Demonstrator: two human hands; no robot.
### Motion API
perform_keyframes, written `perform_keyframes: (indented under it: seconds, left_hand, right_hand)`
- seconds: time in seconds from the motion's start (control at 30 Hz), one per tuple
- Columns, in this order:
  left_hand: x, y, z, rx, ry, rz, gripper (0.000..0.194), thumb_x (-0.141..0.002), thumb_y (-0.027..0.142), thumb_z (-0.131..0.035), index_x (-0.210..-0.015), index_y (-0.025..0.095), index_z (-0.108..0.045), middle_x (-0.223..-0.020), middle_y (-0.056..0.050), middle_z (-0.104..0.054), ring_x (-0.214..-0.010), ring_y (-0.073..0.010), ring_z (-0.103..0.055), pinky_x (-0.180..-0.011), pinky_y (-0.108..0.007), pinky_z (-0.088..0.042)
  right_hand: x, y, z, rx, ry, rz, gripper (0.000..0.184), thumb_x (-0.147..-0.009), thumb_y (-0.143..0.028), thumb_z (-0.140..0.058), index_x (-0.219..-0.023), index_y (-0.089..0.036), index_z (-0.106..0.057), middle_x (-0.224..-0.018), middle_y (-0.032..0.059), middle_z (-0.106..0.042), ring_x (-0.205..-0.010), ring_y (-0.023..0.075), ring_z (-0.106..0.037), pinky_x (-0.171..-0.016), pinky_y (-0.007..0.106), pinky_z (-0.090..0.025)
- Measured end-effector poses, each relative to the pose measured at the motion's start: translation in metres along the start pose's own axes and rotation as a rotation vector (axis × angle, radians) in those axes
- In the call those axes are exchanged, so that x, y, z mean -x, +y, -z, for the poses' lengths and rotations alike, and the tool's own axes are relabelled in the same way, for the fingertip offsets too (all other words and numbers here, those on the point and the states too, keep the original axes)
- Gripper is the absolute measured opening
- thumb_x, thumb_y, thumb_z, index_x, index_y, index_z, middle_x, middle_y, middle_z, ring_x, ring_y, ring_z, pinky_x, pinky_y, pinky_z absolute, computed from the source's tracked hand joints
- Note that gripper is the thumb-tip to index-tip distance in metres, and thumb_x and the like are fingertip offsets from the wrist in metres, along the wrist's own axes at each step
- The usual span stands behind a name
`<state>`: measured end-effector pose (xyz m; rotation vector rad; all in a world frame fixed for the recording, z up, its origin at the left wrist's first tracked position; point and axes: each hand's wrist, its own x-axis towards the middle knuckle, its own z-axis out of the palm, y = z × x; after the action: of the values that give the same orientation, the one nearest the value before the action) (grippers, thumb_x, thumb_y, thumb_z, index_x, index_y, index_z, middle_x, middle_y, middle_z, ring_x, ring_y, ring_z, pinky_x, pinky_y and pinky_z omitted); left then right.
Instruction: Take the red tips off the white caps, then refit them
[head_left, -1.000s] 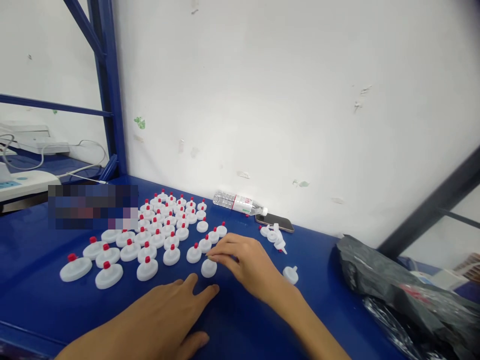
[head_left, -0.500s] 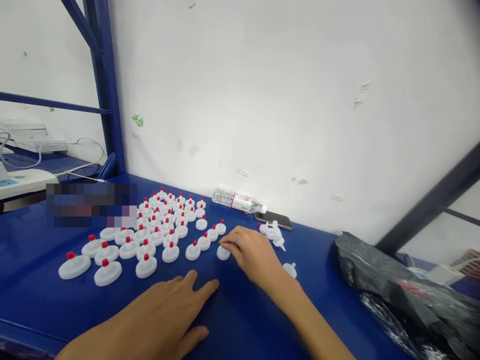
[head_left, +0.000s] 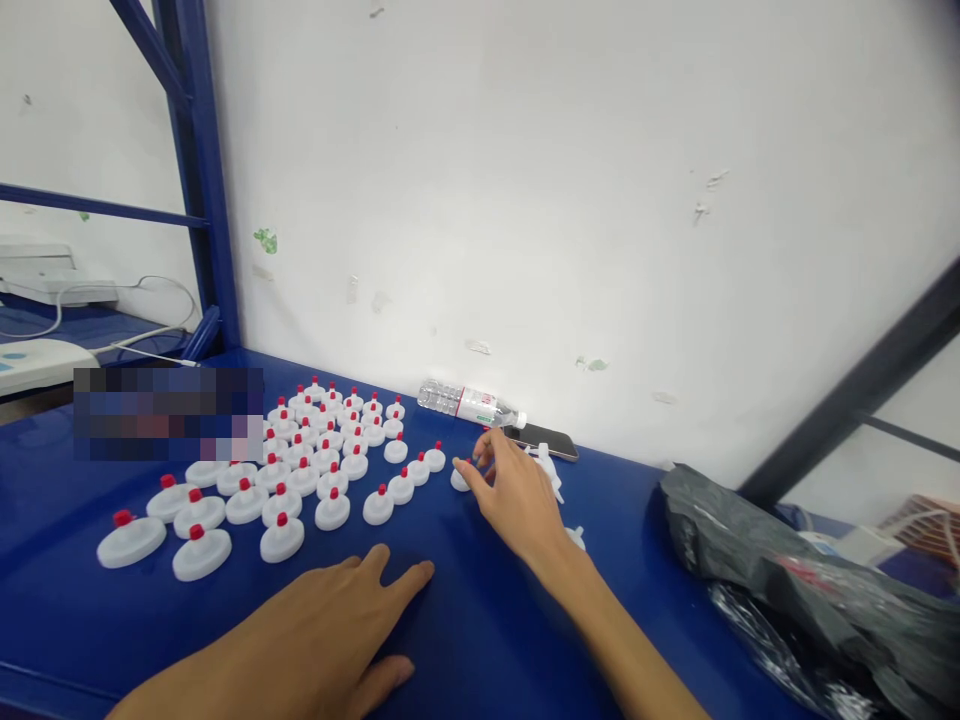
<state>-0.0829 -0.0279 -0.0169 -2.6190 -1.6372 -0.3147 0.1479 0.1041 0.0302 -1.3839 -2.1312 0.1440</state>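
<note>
My left hand (head_left: 322,625) rests on the blue tabletop (head_left: 457,640), palm down with its fingers spread, holding nothing. Farther right, my right hand (head_left: 517,495) hovers with thumb and forefinger apart. Close beside its fingertips stands a white round cap with a red tip (head_left: 460,481), partly covered by the thumb. Many similar red-tipped white caps (head_left: 281,540) stand upright in rows across the left and middle of the table. Loose white nozzle pieces (head_left: 550,470) lie behind my right hand, and another white piece (head_left: 576,537) shows past the wrist.
A clear water bottle (head_left: 472,404) lies on its side along the wall, with a dark phone (head_left: 551,440) next to it. A grey plastic bag (head_left: 795,590) covers the right side. A blue metal post (head_left: 210,180) rises at the left, near a white device (head_left: 45,365).
My right hand has shifted slightly away from me and its fingers have spread. The cap at its fingertips stands farther back and right, with its red tip now showing. My left hand has stayed put.
</note>
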Motion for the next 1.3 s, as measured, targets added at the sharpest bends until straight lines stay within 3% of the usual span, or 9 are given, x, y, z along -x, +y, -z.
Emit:
perform_keyframes:
  seconds: [0.13,0.3,0.47,0.67,0.83,0.93,1.13,1.23,1.3]
  left_hand:
    - [0.004,0.003,0.0,0.009,-0.002,-0.001,0.06,-0.101,0.041,-0.061,-0.158,0.05,-0.043,-0.149,-0.006,-0.067,-0.124,-0.0359,-0.071,-0.102,-0.053,-0.06]
    - [0.002,0.006,0.002,-0.004,-0.057,0.009,0.058,-0.102,0.041,-0.058,-0.158,0.049,-0.044,-0.15,-0.007,-0.066,-0.126,-0.0365,-0.071,-0.101,-0.056,-0.061]
    - [0.001,0.006,0.003,0.011,-0.043,0.018,0.06,-0.101,0.038,-0.061,-0.158,0.047,-0.044,-0.149,-0.009,-0.066,-0.124,-0.0373,-0.071,-0.101,-0.056,-0.06]
    - [0.0,0.006,0.002,0.034,-0.028,0.016,0.058,-0.101,0.041,-0.061,-0.157,0.048,-0.047,-0.147,-0.007,-0.068,-0.123,-0.0357,-0.072,-0.101,-0.051,-0.06]
    - [0.002,0.006,-0.002,0.02,0.029,0.004,0.056,-0.102,0.043,-0.061,-0.156,0.048,-0.049,-0.146,-0.006,-0.069,-0.123,-0.0348,-0.072,-0.101,-0.047,-0.06]
    - [0.002,0.007,-0.003,0.013,0.037,-0.004,0.056,-0.102,0.044,-0.061,-0.157,0.047,-0.048,-0.146,-0.007,-0.069,-0.122,-0.0351,-0.073,-0.101,-0.048,-0.06]
    - [0.0,0.003,-0.003,-0.014,-0.003,-0.008,0.058,-0.102,0.044,-0.059,-0.158,0.049,-0.044,-0.146,-0.007,-0.069,-0.121,-0.0358,-0.073,-0.1,-0.051,-0.061]
    - [-0.001,0.0,-0.003,0.014,0.015,-0.017,0.057,-0.102,0.044,-0.059,-0.158,0.049,-0.045,-0.145,-0.007,-0.07,-0.122,-0.0357,-0.073,-0.101,-0.051,-0.06]
    - [0.0,0.0,-0.004,0.032,0.033,-0.011,0.058,-0.102,0.042,-0.059,-0.158,0.048,-0.045,-0.145,-0.006,-0.07,-0.123,-0.0354,-0.072,-0.102,-0.049,-0.059]
  right_hand:
    - [0.006,-0.012,0.002,0.189,-0.109,0.074,0.038,-0.105,-0.037,-0.056,-0.071,-0.023,-0.063,-0.075,0.0045,-0.073,-0.073,0.0231,-0.07,-0.063,0.033,-0.038]
    - [0.008,-0.008,-0.006,0.241,-0.17,0.104,0.017,-0.102,-0.025,-0.057,-0.097,-0.022,-0.073,-0.095,0.0071,-0.075,-0.09,0.0261,-0.071,-0.073,0.034,-0.046]
    - [0.006,0.004,-0.011,0.21,-0.175,0.102,0.023,-0.102,-0.024,-0.058,-0.121,-0.021,-0.071,-0.117,0.0096,-0.072,-0.113,0.0295,-0.066,-0.092,0.038,-0.05]
    - [0.005,0.005,-0.013,0.152,-0.161,0.043,0.02,-0.098,-0.014,-0.054,-0.112,-0.021,-0.066,-0.116,0.0099,-0.073,-0.113,0.0302,-0.064,-0.093,0.039,-0.049]
    - [0.004,0.004,-0.014,0.111,-0.204,0.117,0.027,-0.089,-0.007,-0.052,-0.108,-0.024,-0.059,-0.109,0.0037,-0.072,-0.105,0.0211,-0.067,-0.085,0.03,-0.049]
    - [0.003,0.006,-0.014,0.123,-0.174,0.12,0.031,-0.087,-0.004,-0.05,-0.11,-0.024,-0.057,-0.109,0.0038,-0.071,-0.105,0.0206,-0.066,-0.086,0.029,-0.047]
    - [-0.007,0.017,0.009,0.246,-0.05,0.038,0.02,-0.095,-0.009,-0.051,-0.099,-0.022,-0.066,-0.112,0.0083,-0.072,-0.111,0.0276,-0.062,-0.095,0.036,-0.043]
    - [-0.014,0.031,0.031,0.33,0.036,-0.09,0.022,-0.101,-0.014,-0.049,-0.108,-0.019,-0.069,-0.111,0.0123,-0.073,-0.108,0.0303,-0.064,-0.088,0.037,-0.043]
    - [-0.017,0.044,0.043,0.403,0.016,-0.223,0.02,-0.104,-0.023,-0.052,-0.114,-0.021,-0.069,-0.108,0.011,-0.075,-0.104,0.0291,-0.067,-0.08,0.034,-0.044]
